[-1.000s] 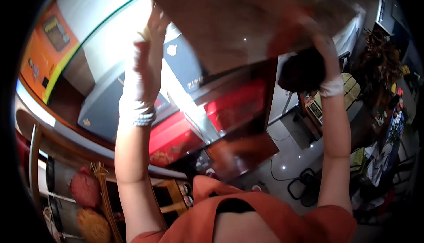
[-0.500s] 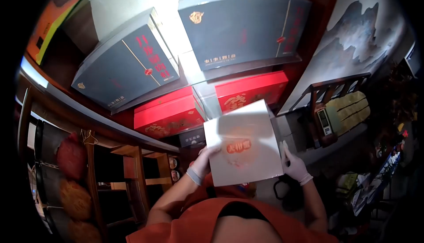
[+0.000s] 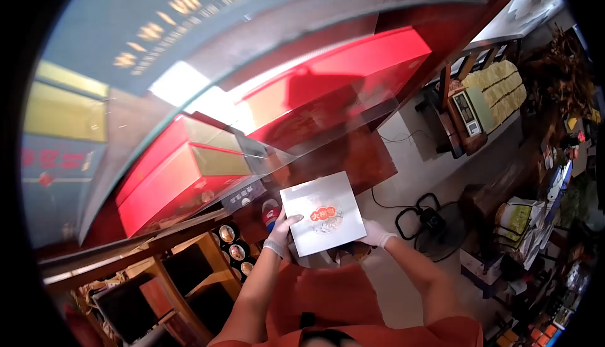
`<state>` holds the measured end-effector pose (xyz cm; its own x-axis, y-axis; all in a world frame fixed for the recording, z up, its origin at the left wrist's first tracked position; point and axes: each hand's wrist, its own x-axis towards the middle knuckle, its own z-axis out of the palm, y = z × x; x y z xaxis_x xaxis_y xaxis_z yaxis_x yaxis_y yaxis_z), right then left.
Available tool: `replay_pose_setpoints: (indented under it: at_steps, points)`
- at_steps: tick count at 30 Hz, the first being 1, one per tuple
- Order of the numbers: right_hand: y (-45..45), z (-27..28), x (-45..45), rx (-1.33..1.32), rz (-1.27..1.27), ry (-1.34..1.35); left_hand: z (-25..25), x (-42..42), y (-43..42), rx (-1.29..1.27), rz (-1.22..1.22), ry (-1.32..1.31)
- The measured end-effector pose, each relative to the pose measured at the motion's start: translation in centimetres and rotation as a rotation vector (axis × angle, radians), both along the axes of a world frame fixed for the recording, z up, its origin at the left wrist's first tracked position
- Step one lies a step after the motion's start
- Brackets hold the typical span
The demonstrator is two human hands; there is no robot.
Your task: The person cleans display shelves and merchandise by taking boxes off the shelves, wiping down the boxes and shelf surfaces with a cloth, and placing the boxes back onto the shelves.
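A white square box [image 3: 322,228] with a red and gold printed label on its top is held in front of my body. My left hand [image 3: 285,230], in a white glove, grips its left side with the thumb over the top edge. On the opposite side my right hand [image 3: 376,233], also gloved, holds the lower right corner; its fingers are partly hidden under the box.
Red gift boxes [image 3: 170,186] stand on the shelf ahead, below a glass shelf with dark grey boxes [image 3: 252,6]. A wooden chair with a yellow cushion [image 3: 495,88] is at the right. Wooden shelving [image 3: 214,284] stands at lower left; a black cable stand [image 3: 432,221] is on the floor.
My view has tipped down and come closer to the shelf. The white box has gone lower, away from the shelf fronts, still between both hands; its label is clearer.
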<state>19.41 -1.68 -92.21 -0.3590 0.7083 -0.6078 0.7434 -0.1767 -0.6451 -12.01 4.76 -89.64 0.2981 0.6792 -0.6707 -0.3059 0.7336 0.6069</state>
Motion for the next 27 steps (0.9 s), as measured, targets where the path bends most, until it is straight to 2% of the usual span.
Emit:
replay_pose_setpoints:
  at_steps: [2, 3, 5, 7, 11, 15, 17, 18, 19, 20, 21, 23, 24, 25, 26, 27]
  points:
    - [1.6, -3.6, -1.2, -0.022, -0.051, -0.055, -6.9, -0.7, 2.1, -0.031, -0.002, 0.080]
    - [2.1, -5.5, -1.8, -0.046, -0.049, -0.096, -8.8, -0.5, 3.1, -0.021, 0.031, 0.058]
    - [3.7, -9.2, -2.9, -0.088, -0.048, -0.174, -11.7, -1.0, 4.8, 0.000, -0.031, 0.204]
    - [5.0, -12.0, -3.7, -0.095, -0.098, -0.190, -14.3, -1.4, 5.7, -0.017, -0.006, 0.234]
    - [6.7, -14.1, -5.0, -0.182, -0.180, -0.200, -21.9, -3.5, 6.6, 0.004, -0.044, 0.436]
    - [6.9, -14.0, -4.8, -0.247, -0.250, -0.188, -19.9, -1.3, 6.2, -0.020, 0.107, 0.319]
    - [6.1, -15.0, -4.5, -0.225, -0.222, -0.220, -20.4, -0.5, 6.2, 0.037, 0.107, 0.425]
    - [6.4, -13.8, -4.1, -0.203, -0.051, -0.268, -18.6, 0.9, 6.2, 0.003, 0.131, 0.516]
    - [6.7, -12.1, -3.4, -0.173, 0.120, -0.323, -16.7, 1.9, 6.0, 0.091, 0.015, 0.814]
    - [6.8, -9.9, -2.8, -0.106, 0.041, -0.283, -7.2, 4.8, 6.9, 0.097, -0.218, 0.803]
    - [7.2, -6.6, -2.0, -0.030, -0.039, -0.237, -7.5, 5.2, 6.1, 0.616, -0.461, 0.750]
    - [9.2, 1.5, 0.7, 0.148, -0.253, -0.022, -8.8, 6.5, 5.0, 0.502, -0.532, 0.673]
    - [10.6, 7.7, 2.3, 0.311, -0.309, 0.116, 0.2, 8.4, 4.9, 0.956, -0.732, 0.924]
    - [12.1, 15.1, 3.9, 0.471, -0.357, 0.259, 11.3, 10.4, 5.3, 0.878, -0.653, 0.660]
    - [13.3, 22.0, 5.3, 0.678, -0.386, 0.358, 19.7, 11.6, 5.6, 1.023, -0.615, 0.604]
    - [14.6, 29.5, 6.7, 0.890, -0.408, 0.455, 28.4, 12.2, 6.9, 1.339, -0.634, 0.685]
